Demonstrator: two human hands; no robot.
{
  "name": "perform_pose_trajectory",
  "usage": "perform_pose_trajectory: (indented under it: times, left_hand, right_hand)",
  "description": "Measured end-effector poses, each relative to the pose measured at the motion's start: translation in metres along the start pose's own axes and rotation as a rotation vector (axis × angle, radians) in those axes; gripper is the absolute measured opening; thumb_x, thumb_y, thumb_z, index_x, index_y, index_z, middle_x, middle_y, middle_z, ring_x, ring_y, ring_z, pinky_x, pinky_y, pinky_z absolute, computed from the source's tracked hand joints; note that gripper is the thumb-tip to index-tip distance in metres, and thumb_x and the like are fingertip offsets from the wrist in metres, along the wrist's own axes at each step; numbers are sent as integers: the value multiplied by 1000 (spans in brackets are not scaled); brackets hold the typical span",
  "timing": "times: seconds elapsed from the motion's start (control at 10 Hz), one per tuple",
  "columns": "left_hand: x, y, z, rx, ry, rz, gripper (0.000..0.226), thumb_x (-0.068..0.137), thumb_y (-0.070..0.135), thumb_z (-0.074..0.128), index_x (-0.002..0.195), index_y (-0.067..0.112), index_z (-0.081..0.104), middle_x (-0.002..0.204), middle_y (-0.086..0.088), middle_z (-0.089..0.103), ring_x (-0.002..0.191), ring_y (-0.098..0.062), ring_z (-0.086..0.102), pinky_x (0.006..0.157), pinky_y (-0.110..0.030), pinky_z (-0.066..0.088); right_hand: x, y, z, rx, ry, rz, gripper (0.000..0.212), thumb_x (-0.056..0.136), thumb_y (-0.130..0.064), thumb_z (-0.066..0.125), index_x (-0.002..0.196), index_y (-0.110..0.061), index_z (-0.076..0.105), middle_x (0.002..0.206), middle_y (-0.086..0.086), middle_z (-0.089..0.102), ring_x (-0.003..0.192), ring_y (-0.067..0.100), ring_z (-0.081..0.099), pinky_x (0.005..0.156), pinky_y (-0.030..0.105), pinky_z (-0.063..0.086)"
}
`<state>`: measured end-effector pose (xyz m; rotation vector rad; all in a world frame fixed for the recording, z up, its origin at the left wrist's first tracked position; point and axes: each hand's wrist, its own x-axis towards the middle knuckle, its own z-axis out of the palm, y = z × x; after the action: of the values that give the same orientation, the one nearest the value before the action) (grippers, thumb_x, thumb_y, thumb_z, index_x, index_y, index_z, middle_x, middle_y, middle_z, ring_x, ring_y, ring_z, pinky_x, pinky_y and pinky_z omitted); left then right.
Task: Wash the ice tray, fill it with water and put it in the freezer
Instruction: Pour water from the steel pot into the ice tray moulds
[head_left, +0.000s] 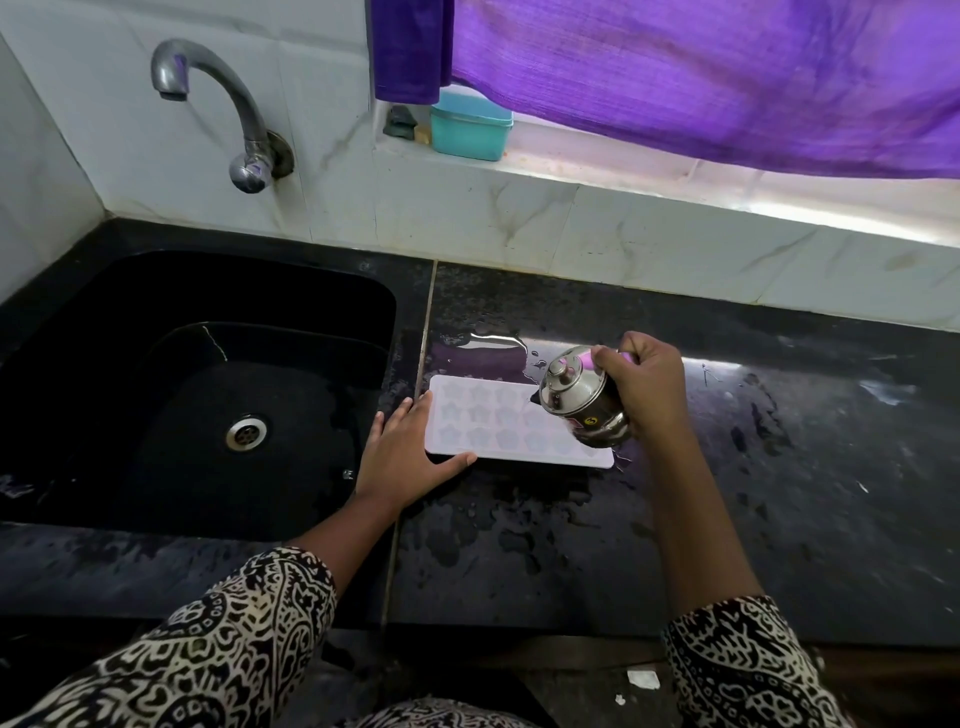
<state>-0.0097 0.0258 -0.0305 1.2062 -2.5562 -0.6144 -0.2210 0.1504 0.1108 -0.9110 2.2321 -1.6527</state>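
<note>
Lighting: daylight through purple curtain (727, 78), upper right; violet cast overall. Glare: blown-out strip along sill (779, 205); sheen on wet black counter (779, 441). Sink (260, 291): dim. Focus: sharp. Distortion: wide-angle bowing at edges.

Home kitchen: black sink (78, 332), tap (218, 98), counter (779, 467).

A small lidded steel pot (582, 402), tipped in the person's right hand (652, 387), covers the far right corner of the flat white plastic ice tray (483, 421); whether water runs from it cannot be told. Most of the hand's fingers curl out of sight behind the pot, whose round label is too small to read. The purple cloth curtain (727, 78) runs off the top and right edges and overlaps the top of a teal plastic box (470, 132); the dark object (400, 122) beside it is too small to identify. Both patterned sleeves (218, 644) are cut by the bottom edge.
</note>
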Motion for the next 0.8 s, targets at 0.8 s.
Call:
perform_pose_trajectory:
  times: [0.8]
  left_hand:
    - [1,-4,3,11,-3,18,116,64,89,31,156,19,16,158,3,31,149,-14,18,122,-41,8]
  right_hand:
    - [-2,3,0,144,37,82,41,76,-8,67,55,-20,34,55,2,36,51,12,33,50,24,33]
